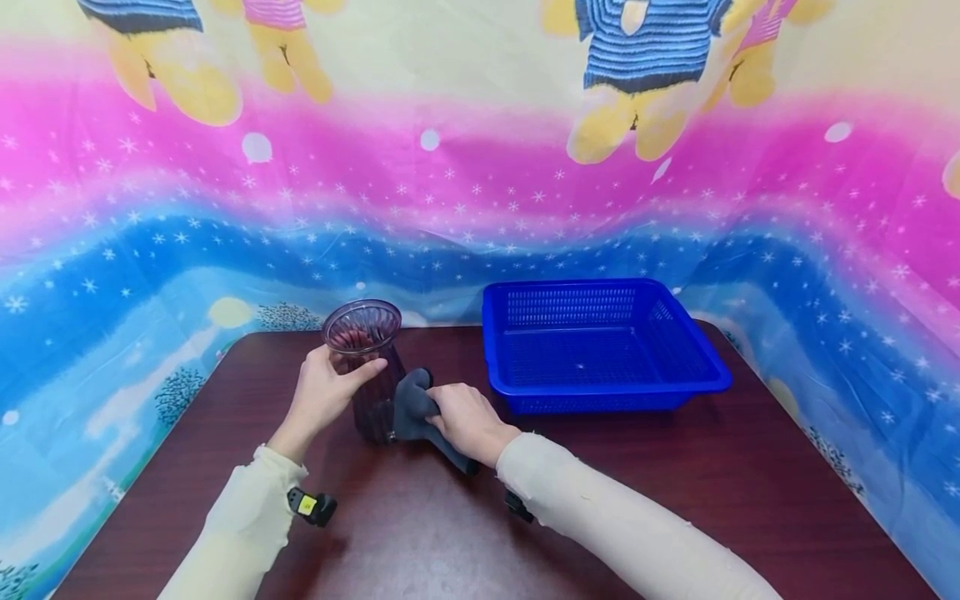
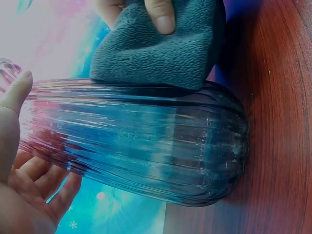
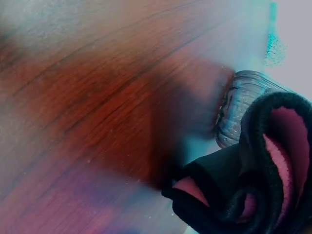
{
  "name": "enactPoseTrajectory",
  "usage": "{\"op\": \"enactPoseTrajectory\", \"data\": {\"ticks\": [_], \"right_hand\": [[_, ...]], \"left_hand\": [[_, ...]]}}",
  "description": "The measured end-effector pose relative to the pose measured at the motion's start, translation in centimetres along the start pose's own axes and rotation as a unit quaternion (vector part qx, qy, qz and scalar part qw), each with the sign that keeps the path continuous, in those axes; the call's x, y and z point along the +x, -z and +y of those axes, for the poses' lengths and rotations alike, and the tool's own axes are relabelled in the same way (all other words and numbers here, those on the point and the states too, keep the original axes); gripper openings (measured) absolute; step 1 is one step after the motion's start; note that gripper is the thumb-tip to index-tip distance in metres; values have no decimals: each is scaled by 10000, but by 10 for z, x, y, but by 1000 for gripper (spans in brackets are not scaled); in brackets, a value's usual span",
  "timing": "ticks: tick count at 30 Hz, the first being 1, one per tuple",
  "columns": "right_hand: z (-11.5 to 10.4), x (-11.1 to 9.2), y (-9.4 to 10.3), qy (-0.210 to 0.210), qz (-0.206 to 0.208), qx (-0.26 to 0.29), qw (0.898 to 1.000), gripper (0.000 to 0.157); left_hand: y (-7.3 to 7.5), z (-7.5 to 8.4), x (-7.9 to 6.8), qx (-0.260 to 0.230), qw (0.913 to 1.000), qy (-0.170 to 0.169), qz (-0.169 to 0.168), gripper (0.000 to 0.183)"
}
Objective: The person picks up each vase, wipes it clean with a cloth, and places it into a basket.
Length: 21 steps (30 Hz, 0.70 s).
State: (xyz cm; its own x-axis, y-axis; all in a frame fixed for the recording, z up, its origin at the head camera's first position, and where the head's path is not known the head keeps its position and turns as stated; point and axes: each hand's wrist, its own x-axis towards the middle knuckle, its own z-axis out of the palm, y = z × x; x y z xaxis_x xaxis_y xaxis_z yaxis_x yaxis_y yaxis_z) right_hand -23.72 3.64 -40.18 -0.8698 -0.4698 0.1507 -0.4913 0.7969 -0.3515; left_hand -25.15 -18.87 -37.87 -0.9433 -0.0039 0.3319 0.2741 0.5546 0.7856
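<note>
A ribbed, purple-tinted glass vase (image 1: 372, 396) with a flared rim stands close over the table at the left of centre. My left hand (image 1: 326, 392) grips it just under the rim, thumb on the near side. Against the vase's right side lies a dark grey cloth (image 1: 411, 408), pinched and bunched by my right hand (image 1: 472, 421). In the left wrist view the cloth (image 2: 151, 53) covers part of the ribbed wall near the base. Folds of the cloth (image 3: 273, 146) show a pink inner side in the right wrist view, where they hide my right hand.
A blue plastic basket (image 1: 607, 390) with slotted walls sits at the back right of the dark wood table (image 1: 645, 517). Behind the table hangs a printed curtain (image 1: 465, 183). Small black cameras (image 1: 311, 506) are strapped at the wrists.
</note>
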Motion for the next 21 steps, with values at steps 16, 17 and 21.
{"op": "enactPoseTrajectory", "data": {"ticks": [16, 17, 21], "right_hand": [[9, -4, -14, -94, -244, -421, 9988, 6], [10, -4, -15, -103, -266, -434, 9986, 7], [11, -5, -17, -145, -348, -455, 9983, 10]], "left_hand": [[-1, 0, 0, -27, 10000, -33, 26, 37], [-2, 0, 0, -39, 10000, -33, 28, 37], [-2, -1, 1, -80, 10000, -30, 34, 37]]}}
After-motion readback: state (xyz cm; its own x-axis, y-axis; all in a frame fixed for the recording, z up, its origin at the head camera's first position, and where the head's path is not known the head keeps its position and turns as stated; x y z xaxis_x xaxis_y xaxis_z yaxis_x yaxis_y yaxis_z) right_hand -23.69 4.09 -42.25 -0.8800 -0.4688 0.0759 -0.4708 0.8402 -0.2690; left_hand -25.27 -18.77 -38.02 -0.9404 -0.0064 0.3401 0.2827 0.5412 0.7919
